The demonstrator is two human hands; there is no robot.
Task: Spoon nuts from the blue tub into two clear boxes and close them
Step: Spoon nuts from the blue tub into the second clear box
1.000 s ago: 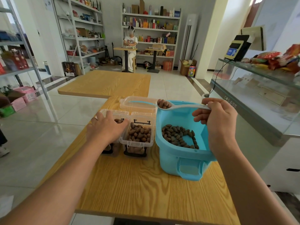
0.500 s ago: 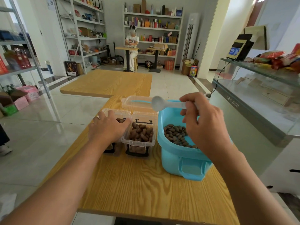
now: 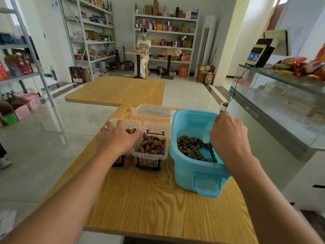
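Note:
A blue tub (image 3: pixel 189 173) with brown nuts (image 3: pixel 193 148) on its floor stands on the wooden table (image 3: pixel 158 205). My right hand (image 3: pixel 228 136) is over the tub, gripping a white plastic spoon (image 3: pixel 206 137) whose bowl dips toward the nuts. Left of the tub stand two open clear boxes side by side. The right box (image 3: pixel 149 155) is heaped with nuts. My left hand (image 3: pixel 117 138) rests flat on the left box (image 3: pixel 123 160), covering most of it. The boxes' hinged lids hang back behind them.
The tub's clear lid (image 3: pixel 153 111) lies behind the boxes at the table's far edge. A glass display counter (image 3: pixel 274 120) runs close along the right. A second wooden table (image 3: pixel 117 90) stands beyond. A person sits at the far shelves.
My right hand carried the loaded spoon left over the boxes, emptied it, then swung back right and down into the tub. My left hand stayed on the left box.

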